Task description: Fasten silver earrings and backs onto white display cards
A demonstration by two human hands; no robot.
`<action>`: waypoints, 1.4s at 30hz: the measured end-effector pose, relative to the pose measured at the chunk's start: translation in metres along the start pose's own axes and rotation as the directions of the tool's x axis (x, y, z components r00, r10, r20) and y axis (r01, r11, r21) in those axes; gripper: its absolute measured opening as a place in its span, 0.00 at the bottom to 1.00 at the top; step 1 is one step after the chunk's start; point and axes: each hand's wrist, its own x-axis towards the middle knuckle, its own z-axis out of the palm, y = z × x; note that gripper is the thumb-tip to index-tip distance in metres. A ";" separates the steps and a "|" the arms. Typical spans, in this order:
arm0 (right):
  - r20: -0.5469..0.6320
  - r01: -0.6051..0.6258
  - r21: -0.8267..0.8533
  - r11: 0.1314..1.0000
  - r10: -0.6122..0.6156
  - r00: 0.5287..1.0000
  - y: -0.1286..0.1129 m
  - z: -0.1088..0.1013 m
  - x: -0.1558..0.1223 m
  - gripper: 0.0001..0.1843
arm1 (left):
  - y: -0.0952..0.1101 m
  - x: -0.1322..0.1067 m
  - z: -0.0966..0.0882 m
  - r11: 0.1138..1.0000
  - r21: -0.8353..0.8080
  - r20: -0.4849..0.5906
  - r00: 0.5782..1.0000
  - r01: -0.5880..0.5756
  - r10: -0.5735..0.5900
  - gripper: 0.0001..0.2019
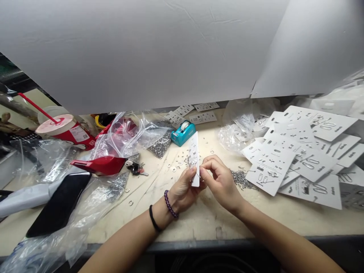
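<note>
On a workbench (199, 223), a white card (195, 151) is clamped in the left hand (183, 189). The right hand's (220, 182) fingertips are pinched together at its edge, near scattered metal rings (173, 165).

Left of our hands (222, 185) we have a black smartphone (58, 204), a red cup with a straw (65, 131) and a red plastic scoop (98, 165); straight ahead, a teal tape dispenser (183, 133).

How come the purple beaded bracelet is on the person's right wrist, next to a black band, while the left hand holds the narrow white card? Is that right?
Not quite. The head view shows the purple beaded bracelet on the left wrist, not the right. The rest stands: it sits next to the black band, and the left hand holds the narrow white card.
</note>
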 end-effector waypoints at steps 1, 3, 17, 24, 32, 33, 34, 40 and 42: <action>0.002 0.002 0.008 1.000 -0.002 1.000 0.000 0.000 0.000 0.06 | 0.000 0.000 0.000 1.000 -0.017 0.005 1.000 0.000 0.000 0.15; 0.002 0.012 0.024 1.000 -0.012 1.000 0.000 -0.001 0.000 0.05 | 0.002 -0.001 0.000 0.998 -0.058 0.031 1.000 0.006 -0.004 0.14; -0.068 0.282 -0.207 0.937 -0.302 0.951 -0.004 0.000 -0.001 0.05 | 0.002 -0.005 0.003 0.993 -0.100 0.113 0.993 0.058 -0.047 0.14; -0.053 0.158 -0.094 0.983 -0.163 0.985 -0.004 -0.002 -0.002 0.04 | 0.004 -0.005 0.005 0.989 -0.130 0.110 0.993 0.066 -0.052 0.14; 0.276 0.104 -0.475 0.874 0.036 0.960 0.002 -0.032 0.008 0.10 | 0.014 -0.010 0.010 0.963 -0.234 0.309 0.949 0.137 -0.060 0.17; 0.313 0.126 -0.569 0.813 0.072 0.947 0.002 -0.033 0.009 0.07 | 0.016 -0.011 0.010 0.964 -0.235 0.306 0.951 0.127 -0.051 0.17; 0.319 0.134 -0.619 0.774 0.092 0.943 0.002 -0.033 0.008 0.04 | 0.017 -0.011 0.009 0.966 -0.231 0.301 0.953 0.115 -0.041 0.17; 0.239 -0.075 -0.104 0.992 0.098 0.966 -0.007 -0.022 0.004 0.09 | 0.014 -0.010 0.005 1.000 -0.019 0.251 0.968 0.005 0.000 0.15; 0.328 -0.200 0.066 0.978 0.169 0.929 -0.009 -0.019 0.001 0.09 | 0.013 -0.011 0.006 0.997 0.076 0.238 0.971 -0.021 0.002 0.14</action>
